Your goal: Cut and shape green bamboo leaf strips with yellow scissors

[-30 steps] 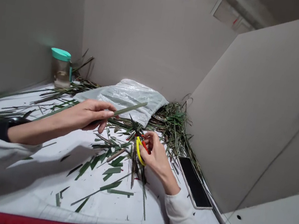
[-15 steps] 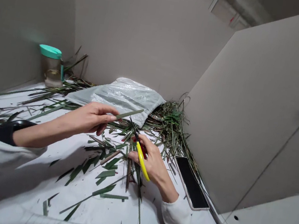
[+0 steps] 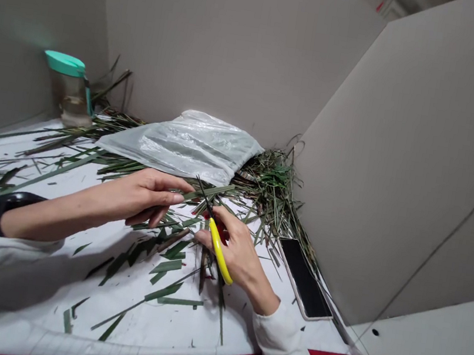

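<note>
L hand (image 3: 149,194) pinches narrow on green leaf strip (image 3: 212,191), now moved over to the scissor tips; R hand (image 3: 239,249) grips yellow-handled scissors (image 3: 218,250), blades crossing strip, can't tell if cutting. Strip is held above cut leaf bits (image 3: 173,263) on white sheet (image 3: 162,320), plastic bag (image 3: 183,146) behind, phone (image 3: 304,279) to R
</note>
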